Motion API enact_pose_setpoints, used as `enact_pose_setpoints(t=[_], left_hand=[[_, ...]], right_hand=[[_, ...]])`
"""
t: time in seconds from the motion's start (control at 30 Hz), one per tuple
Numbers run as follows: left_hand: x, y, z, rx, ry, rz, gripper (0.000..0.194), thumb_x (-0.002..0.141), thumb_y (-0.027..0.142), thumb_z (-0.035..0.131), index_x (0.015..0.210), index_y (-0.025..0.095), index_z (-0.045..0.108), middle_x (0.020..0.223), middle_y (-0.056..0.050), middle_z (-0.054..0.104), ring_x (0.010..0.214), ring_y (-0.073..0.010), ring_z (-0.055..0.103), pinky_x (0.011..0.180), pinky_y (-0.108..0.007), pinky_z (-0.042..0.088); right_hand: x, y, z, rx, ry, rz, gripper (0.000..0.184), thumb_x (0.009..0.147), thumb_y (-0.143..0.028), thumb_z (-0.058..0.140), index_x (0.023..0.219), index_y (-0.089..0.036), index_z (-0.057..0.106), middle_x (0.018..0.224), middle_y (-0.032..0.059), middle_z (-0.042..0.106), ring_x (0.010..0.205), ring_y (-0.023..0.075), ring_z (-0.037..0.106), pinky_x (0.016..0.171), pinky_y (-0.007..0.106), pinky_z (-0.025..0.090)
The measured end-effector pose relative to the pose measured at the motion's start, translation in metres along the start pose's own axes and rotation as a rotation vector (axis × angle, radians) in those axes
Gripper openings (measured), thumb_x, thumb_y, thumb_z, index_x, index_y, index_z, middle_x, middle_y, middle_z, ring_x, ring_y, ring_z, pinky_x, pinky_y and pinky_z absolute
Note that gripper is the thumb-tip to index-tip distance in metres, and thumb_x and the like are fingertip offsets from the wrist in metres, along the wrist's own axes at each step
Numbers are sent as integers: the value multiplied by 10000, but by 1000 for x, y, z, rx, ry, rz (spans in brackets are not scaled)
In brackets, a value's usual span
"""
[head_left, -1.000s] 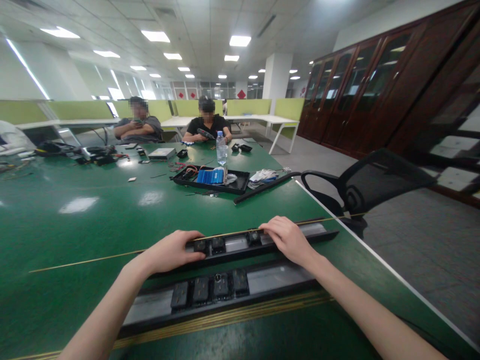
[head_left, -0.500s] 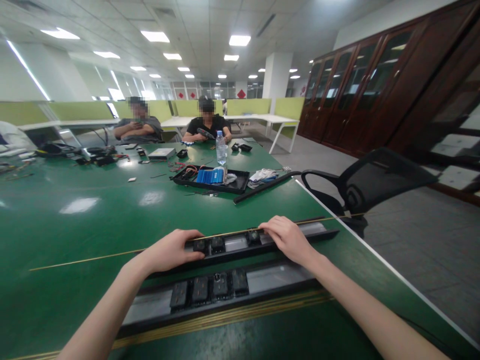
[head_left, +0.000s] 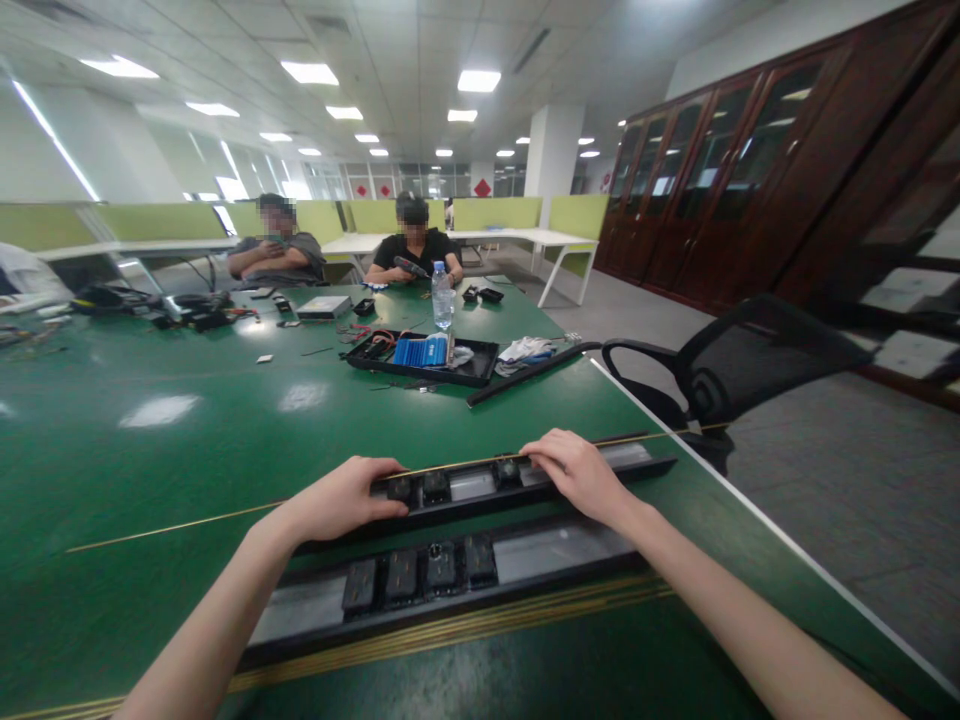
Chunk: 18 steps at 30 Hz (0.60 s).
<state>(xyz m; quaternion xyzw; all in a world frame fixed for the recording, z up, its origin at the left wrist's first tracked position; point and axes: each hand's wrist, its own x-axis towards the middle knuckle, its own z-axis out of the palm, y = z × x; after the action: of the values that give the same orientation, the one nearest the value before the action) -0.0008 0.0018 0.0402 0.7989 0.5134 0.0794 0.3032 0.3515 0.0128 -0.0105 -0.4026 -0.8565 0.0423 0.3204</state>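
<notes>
My left hand (head_left: 346, 500) is curled at the far black channel strip (head_left: 480, 503), its fingers along a thin brass-coloured rod (head_left: 457, 465) and its thumb beside a black square block (head_left: 400, 490). Over the right part of that strip, my right hand (head_left: 574, 470) pinches the same rod. The rod runs lengthwise above the strip and sticks out past both ends. Several black blocks sit in the strip. A nearer channel strip (head_left: 555, 555) holds a row of black blocks (head_left: 441, 568). Several more brass-coloured rods (head_left: 420, 640) lie along its near side.
Farther up the green table (head_left: 210, 440) are a black tray (head_left: 480, 372) with a blue finned part (head_left: 420, 350), a water bottle (head_left: 442, 300), gloves (head_left: 527, 352) and a black bar (head_left: 517, 380). Two people sit beyond. An office chair (head_left: 750, 360) stands at the right.
The rod's left end has shifted slightly right and down. My right hand has moved very slightly to the right; my left hand has hardly moved.
</notes>
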Motion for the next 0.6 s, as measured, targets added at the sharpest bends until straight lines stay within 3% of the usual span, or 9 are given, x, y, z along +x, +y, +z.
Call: enact_pose_setpoints(t=[0.23,0.43,0.6], left_hand=[[0,-3,1,-9,-4,3,437,723,474,641,1050,188,685,1022,-33,738,920,-245,664,834,-302,501],[3,-7,4,-80,16,50,542,719,411,657,1220,206,637,1264,-32,675,1120,-253,628,996,-303,461],[2,-4,3,-92,7,51,554,723,397,663,1238,195,630,1263,-49,676,1124,-260,627,1015,-322,458]], right_hand=[[0,8,-8,9,-30,8,194,949,-212,524,1005,-237,708,951,48,734,879,204,646,808,363,506],[1,12,-12,18,-72,7,195,952,-203,525,1019,-233,705,965,49,732,894,204,642,824,360,504],[1,16,-15,23,-78,10,204,951,-217,526,1025,-242,714,976,48,729,899,202,646,827,357,509]])
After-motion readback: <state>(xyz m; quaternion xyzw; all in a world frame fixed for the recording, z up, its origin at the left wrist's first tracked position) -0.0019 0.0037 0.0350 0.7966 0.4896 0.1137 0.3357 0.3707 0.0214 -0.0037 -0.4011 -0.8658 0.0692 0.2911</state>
